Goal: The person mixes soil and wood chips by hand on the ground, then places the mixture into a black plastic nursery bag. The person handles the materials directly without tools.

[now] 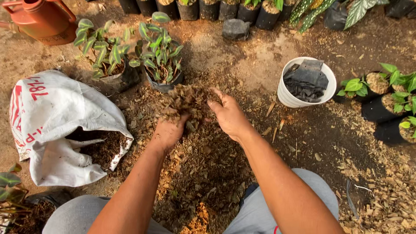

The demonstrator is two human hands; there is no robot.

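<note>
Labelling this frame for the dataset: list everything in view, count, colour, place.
watering can: 1, orange-brown, top left corner
leafy potted plants: 2, green in black bags, upper left of centre
sack: 1, white with red print, left, open, dark mix inside
bucket: 1, white, right of centre, holds black bags
row of pots: several, black, top edge
seedling bags: several, black with green leaves, right edge
wood-chip mix: 1 pile, brown, on the ground at centre
left hand: 1, lifting chips
right hand: 1, cupped against the same clump
</note>
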